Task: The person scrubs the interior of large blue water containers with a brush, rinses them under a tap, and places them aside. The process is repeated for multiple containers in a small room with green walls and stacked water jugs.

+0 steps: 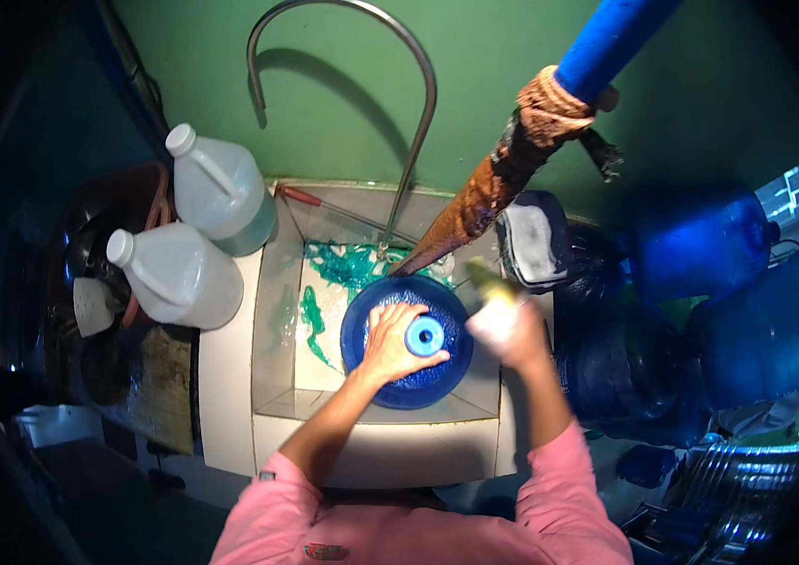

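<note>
A round blue water jug (406,388) stands upright in the tiled basin, its light-blue neck (425,336) facing up. My left hand (394,345) lies on the jug's shoulder, thumb and fingers curved around the neck. Just right of the jug, my right hand (511,331) is closed on a yellow-and-green sponge (494,294), blurred by motion and apart from the jug. White foam or glare hides part of those fingers. Behind the jug, wet green netting (348,266) lies on the basin floor.
A curved metal faucet (429,85) arches above the basin (272,353). A blue-and-rusty pole (475,202) slants down to the jug. Two white plastic jugs (183,282) stand left; several blue water jugs (701,245) are stacked right. A dark container with grey cloth (533,243) stands nearby.
</note>
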Demonstrator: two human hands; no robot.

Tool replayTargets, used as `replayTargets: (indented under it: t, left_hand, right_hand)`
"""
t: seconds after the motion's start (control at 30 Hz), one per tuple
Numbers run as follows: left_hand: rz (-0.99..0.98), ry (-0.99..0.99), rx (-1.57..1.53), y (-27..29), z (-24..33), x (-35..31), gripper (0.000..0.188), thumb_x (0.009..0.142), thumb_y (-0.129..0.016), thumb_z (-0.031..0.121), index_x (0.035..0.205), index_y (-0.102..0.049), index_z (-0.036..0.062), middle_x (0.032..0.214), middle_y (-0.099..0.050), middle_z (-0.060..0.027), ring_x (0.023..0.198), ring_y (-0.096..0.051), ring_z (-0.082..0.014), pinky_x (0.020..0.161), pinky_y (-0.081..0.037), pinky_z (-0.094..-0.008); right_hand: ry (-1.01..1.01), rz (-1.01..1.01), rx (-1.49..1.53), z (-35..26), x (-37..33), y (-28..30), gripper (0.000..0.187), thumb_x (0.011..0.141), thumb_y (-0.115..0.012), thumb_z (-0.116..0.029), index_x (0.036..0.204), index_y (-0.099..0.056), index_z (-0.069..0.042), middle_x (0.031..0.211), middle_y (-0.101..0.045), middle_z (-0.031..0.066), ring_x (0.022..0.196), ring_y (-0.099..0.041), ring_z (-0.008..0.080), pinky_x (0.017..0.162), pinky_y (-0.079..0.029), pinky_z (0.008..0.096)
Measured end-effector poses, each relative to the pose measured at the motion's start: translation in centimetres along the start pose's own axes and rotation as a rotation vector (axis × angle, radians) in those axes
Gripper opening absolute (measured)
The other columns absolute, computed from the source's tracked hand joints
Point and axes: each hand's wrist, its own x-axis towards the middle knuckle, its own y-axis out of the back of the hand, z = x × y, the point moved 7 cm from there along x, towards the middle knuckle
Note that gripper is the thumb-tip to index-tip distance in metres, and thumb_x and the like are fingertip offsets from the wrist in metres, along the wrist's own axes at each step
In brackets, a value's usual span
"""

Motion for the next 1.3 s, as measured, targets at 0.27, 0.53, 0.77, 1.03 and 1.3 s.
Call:
replayTargets:
  t: [0.27,0.53,0.77,1.03,1.3]
  left_hand:
    - [-0.029,-0.055,-0.098,-2.0,-2.9,-0.4,0.059,0.080,-0.067,0.036,0.126,-0.057,0.0011,0.129,-0.062,-0.0186,0.125,-0.055,-0.0307,0.111,-0.031,-0.0475]
    - [0.106,0.045,-0.108,0.0,-1.0,-1.0,0.063,0.071,-0.082,0.028,0.123,-0.059,0.0019,0.128,-0.063,-0.0177,0.128,-0.054,-0.0305,0.115,-0.030,-0.0469]
    - [-0.162,-0.026,-0.344,2.9,1.5,-1.6,0.064,0.066,-0.087,0.043,0.113,-0.062,0.0069,0.109,-0.066,-0.0111,0.107,-0.062,-0.0282,0.099,-0.036,-0.0426]
    - [-0.091,-0.131,-0.503,1.3,-2.9,-0.8,0.052,0.061,-0.091,0.025,0.104,-0.066,0.0079,0.101,-0.069,-0.0094,0.093,-0.066,-0.0299,0.089,-0.052,-0.0404]
    - [-0.013,0.126,-0.559,5.6,-1.4,-1.6,0.057,0.066,-0.091,0.022,0.113,-0.064,0.0055,0.107,-0.067,-0.0127,0.104,-0.064,-0.0293,0.094,-0.047,-0.0405]
  right_hand:
    - [0.466,0.150,-0.642,-3.8,-4.2,-10.5,0.059,0.065,-0.084,-0.041,0.107,-0.066,-0.004,0.122,-0.056,0.0225,0.110,-0.053,0.0436,0.088,-0.043,0.0525]
    - [-0.019,0.057,-0.043,2.9,-1.6,-6.0,0.016,0.078,-0.077,-0.012,0.082,-0.064,-0.004,0.085,-0.067,0.0105,0.078,-0.067,0.0207,0.068,-0.053,0.0335]
    - [0.186,0.077,-0.450,8.8,-6.2,-10.4,0.044,0.091,-0.059,-0.029,0.128,-0.060,-0.004,0.120,-0.057,0.0242,0.115,-0.050,0.0410,0.101,-0.036,0.0512]
    - [-0.602,-0.441,-0.199,16.7,1.5,-13.1,0.030,0.093,-0.056,-0.028,0.105,-0.066,-0.001,0.102,-0.069,0.0204,0.094,-0.068,0.0309,0.081,-0.053,0.0417]
    - [0.059,-0.027,-0.303,10.5,-8.8,-15.3,0.065,0.085,-0.059,-0.033,0.139,-0.048,0.002,0.142,-0.046,0.0300,0.136,-0.041,0.0445,0.114,-0.029,0.0527]
